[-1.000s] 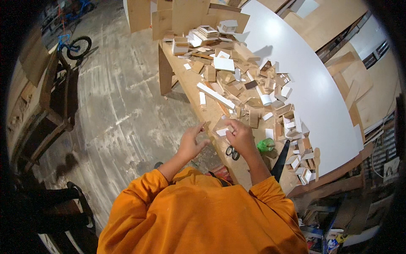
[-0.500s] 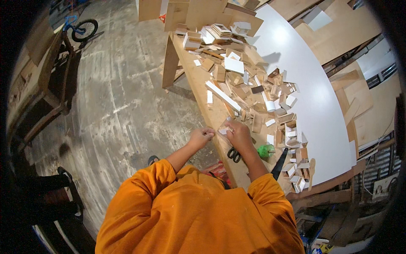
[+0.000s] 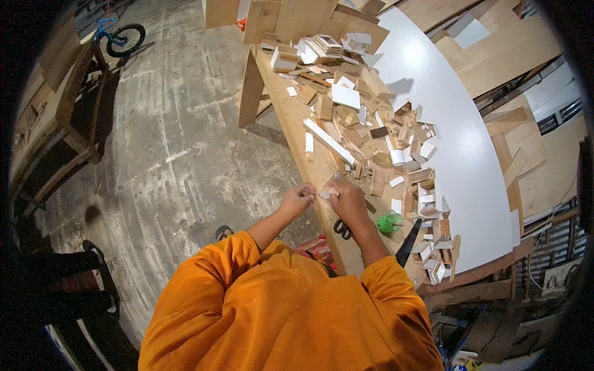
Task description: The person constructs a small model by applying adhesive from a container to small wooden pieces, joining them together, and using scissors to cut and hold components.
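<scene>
My left hand (image 3: 299, 199) is closed in a pinch at the left edge of the wooden table (image 3: 281, 102). Whatever its fingertips hold is too small to make out. Just right of it, my right hand (image 3: 348, 200) is closed on a small white piece (image 3: 327, 193), which lies low over the tabletop between the hands. Black-handled scissors (image 3: 342, 229) lie below my right wrist, blades hidden. To the right of that forearm are a green translucent object (image 3: 390, 222) and a long dark tapered object (image 3: 408, 242).
Small wood and white board offcuts (image 3: 352, 133) are heaped along the table, with little box-like models (image 3: 357, 41) at the far end. A white board (image 3: 461, 142) spans the right side. A bench (image 3: 62, 123) and a bicycle wheel (image 3: 125, 40) stand left. Another person's dark-clothed leg (image 3: 68, 269) shows lower left.
The view has shifted slightly. Both hands stay close together around the small white piece, with only slight movement of the fingers.
</scene>
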Motion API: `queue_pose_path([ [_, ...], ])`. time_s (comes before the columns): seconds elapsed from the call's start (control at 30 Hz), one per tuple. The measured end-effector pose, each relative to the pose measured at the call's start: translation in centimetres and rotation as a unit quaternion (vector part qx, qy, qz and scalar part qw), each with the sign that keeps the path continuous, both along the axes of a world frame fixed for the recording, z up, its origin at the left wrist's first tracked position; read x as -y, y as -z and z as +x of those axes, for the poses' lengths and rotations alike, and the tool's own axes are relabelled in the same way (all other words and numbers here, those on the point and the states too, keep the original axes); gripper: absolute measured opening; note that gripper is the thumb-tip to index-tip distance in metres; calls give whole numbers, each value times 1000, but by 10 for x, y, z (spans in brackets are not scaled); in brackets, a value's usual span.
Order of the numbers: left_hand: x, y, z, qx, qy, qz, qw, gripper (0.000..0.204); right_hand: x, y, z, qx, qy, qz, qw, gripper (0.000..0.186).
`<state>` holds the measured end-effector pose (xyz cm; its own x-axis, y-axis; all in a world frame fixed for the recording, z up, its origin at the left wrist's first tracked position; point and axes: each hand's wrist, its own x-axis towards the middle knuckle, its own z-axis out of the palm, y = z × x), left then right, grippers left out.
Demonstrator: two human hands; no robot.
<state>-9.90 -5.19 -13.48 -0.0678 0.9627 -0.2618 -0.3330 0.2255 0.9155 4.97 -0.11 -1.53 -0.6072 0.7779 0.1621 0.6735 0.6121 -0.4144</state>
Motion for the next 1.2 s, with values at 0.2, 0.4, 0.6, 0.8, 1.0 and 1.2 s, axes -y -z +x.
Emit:
queue_pose_path([
  [0.2,4,-7,0,-204,-12,110,973,39,2,-2,-2,1,17,7,1000,36],
  [0.4,1,-34,-5,-333,28,157,929,47,-2,3,-4,23,-13,41,999,29],
  [0.6,-2,-34,-4,-313,29,139,939,43,-2,4,-11,45,-3,36,998,22],
  [0.8,-5,-30,-2,-292,19,127,948,40,-4,5,-15,54,-23,41,997,18],
  [1.0,-8,-29,-2,-311,24,124,942,39,-3,6,-17,70,-9,6,997,17],
  [1.2,-8,-30,-3,-332,36,118,935,41,-3,12,-18,84,3,0,996,17],
])
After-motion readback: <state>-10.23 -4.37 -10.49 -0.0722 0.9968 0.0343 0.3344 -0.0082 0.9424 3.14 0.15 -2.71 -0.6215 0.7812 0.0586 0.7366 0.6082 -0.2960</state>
